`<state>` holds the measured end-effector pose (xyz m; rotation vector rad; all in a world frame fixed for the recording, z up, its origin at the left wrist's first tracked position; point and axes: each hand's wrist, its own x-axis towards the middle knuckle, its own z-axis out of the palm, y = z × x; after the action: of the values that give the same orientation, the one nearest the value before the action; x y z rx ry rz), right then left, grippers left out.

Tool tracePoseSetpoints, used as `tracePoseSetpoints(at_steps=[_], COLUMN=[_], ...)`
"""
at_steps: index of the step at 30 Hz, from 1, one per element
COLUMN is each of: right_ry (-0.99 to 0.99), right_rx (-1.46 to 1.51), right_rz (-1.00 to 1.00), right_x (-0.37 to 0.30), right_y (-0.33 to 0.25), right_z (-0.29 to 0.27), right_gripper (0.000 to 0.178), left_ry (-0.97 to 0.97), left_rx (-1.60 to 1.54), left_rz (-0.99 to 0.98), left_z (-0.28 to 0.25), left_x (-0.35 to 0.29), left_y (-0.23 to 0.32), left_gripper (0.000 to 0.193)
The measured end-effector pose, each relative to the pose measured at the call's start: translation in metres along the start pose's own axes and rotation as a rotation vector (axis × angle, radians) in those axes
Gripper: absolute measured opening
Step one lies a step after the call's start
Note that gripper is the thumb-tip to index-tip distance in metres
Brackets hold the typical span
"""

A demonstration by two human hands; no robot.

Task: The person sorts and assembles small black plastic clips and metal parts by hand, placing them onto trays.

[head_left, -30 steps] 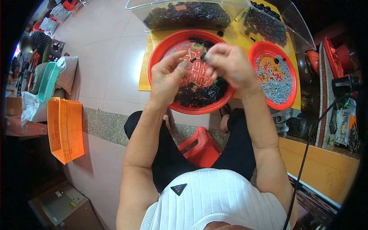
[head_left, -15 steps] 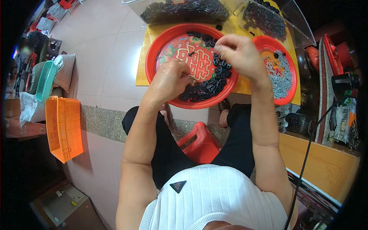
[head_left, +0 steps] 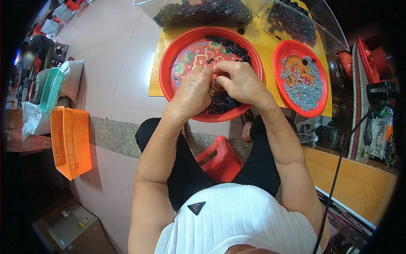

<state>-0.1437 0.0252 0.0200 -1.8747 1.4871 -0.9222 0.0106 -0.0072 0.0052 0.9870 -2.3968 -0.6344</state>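
Note:
Over the large round red tray (head_left: 165, 59), my left hand (head_left: 191, 92) and my right hand (head_left: 244, 84) meet with their fingertips close together. Both are closed in a pinch, and what they hold is hidden by the fingers. Small black plastic parts (head_left: 222, 104) lie in a band along the near and right side of the tray, partly covered by my right hand. A single small dark piece (head_left: 209, 60) rests on the printed tray bottom just beyond my fingertips. To the right stands a smaller red tray (head_left: 277, 72) with many silver screws (head_left: 311, 91).
Two clear bins hold black parts: one wide bin (head_left: 203, 15) and one tilted bin (head_left: 292, 23) at the table's far side. The trays stand on a yellow table (head_left: 155, 80). A red stool (head_left: 222, 161) is between my legs; an orange crate (head_left: 72, 142) sits left. A black cable (head_left: 338, 173) hangs right.
My right hand has come left and nearer from above the black parts to meet my left hand. My left hand has shifted slightly right.

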Motion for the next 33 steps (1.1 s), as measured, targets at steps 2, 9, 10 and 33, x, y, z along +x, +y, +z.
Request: tracePoseSetpoints(at_steps=[2, 9, 10, 33], right_ry=[-0.003, -0.015, -0.013, 0.04], right_rx=[0.068, 0.268, 0.27, 0.308], right_rz=[0.016, 0.165, 0.166, 0.323], right_x=[0.001, 0.006, 0.007, 0.001], right_y=[0.005, 0.007, 0.01, 0.004], right_z=[0.004, -0.004, -0.007, -0.034], right_gripper=[0.015, 0.016, 0.016, 0.013], left_ry=[0.042, 0.178, 0.176, -0.146], left_rx=[-0.125, -0.707, -0.706, 0.267], left_rz=[0.015, -0.115, -0.115, 0.152], left_z=[-0.001, 0.003, 0.003, 0.011], left_x=[0.001, 0.004, 0.003, 0.01], left_y=[0.0, 0.002, 0.002, 0.029], left_gripper=[0.015, 0.015, 0.015, 0.01])
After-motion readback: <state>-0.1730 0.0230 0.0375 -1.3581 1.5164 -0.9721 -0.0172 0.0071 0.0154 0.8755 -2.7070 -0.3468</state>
